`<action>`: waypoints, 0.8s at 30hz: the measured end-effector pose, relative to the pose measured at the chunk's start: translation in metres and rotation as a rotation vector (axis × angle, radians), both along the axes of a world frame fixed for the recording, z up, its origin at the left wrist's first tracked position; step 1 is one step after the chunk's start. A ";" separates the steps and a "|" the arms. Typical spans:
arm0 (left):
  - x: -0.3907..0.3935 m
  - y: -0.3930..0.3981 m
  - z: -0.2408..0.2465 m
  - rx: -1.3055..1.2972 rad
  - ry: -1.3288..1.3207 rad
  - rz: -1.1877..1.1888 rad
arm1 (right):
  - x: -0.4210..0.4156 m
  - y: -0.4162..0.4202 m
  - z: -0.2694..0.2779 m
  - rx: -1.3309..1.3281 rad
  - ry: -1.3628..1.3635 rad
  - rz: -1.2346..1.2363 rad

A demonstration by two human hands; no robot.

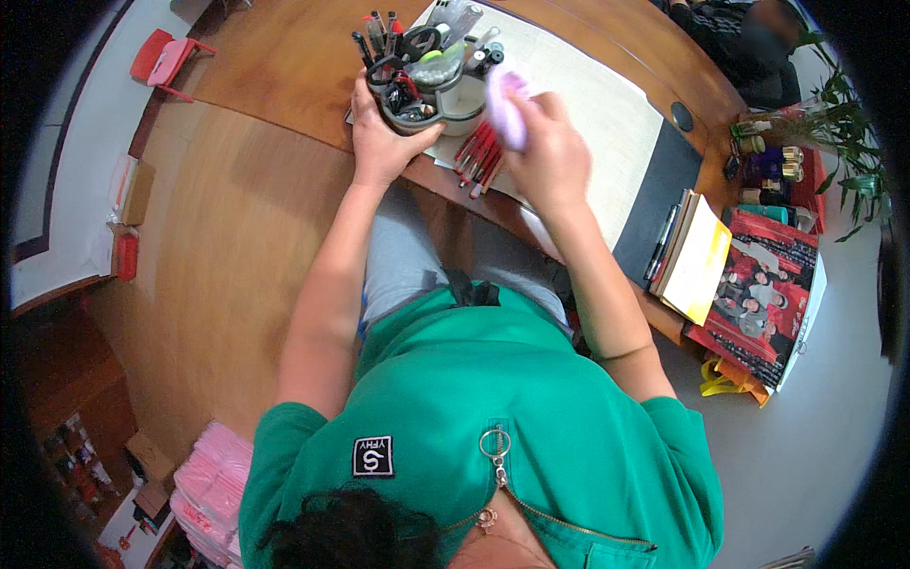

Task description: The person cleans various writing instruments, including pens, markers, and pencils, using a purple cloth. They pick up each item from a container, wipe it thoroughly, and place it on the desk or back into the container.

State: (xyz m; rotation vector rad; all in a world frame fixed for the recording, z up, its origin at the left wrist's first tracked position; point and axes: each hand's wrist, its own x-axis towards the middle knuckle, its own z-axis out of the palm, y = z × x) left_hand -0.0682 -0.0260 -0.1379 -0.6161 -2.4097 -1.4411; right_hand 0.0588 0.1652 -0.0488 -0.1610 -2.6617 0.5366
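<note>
My left hand (pixel 384 139) grips the near left side of a grey desk organizer (pixel 455 117) with several round compartments. Pens, markers and small items fill most of it; one compartment at the near right shows a bare white inside. My right hand (pixel 551 146), slightly blurred, holds a light purple object (pixel 508 107), perhaps a cloth or sponge, just right of the organizer. Several red pens (pixel 478 158) lie on the desk edge between my hands, on a pale mat (pixel 583 107).
A black desk pad (pixel 657 192), notebooks (pixel 693 256) and a red photo calendar (pixel 761 299) lie to the right. Bottles (pixel 790 163) and a leafy plant (pixel 853 156) stand beyond. A person (pixel 753 50) sits across the desk. A red chair (pixel 167 60) stands at far left.
</note>
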 end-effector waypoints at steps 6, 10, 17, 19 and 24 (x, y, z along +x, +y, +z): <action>-0.005 0.001 -0.009 0.073 -0.085 0.010 | 0.023 -0.035 0.004 -0.113 -0.066 0.278; 0.003 0.001 -0.007 0.031 -0.004 0.024 | 0.044 0.034 0.018 0.135 0.019 -0.112; 0.001 0.001 -0.007 0.088 -0.022 -0.026 | 0.088 0.106 0.017 0.189 -0.336 -0.348; 0.003 0.001 0.003 0.103 -0.058 -0.049 | 0.095 0.100 0.013 0.504 -0.247 -0.330; 0.000 -0.002 -0.002 0.139 -0.114 -0.068 | 0.074 0.064 -0.008 0.218 -0.157 0.125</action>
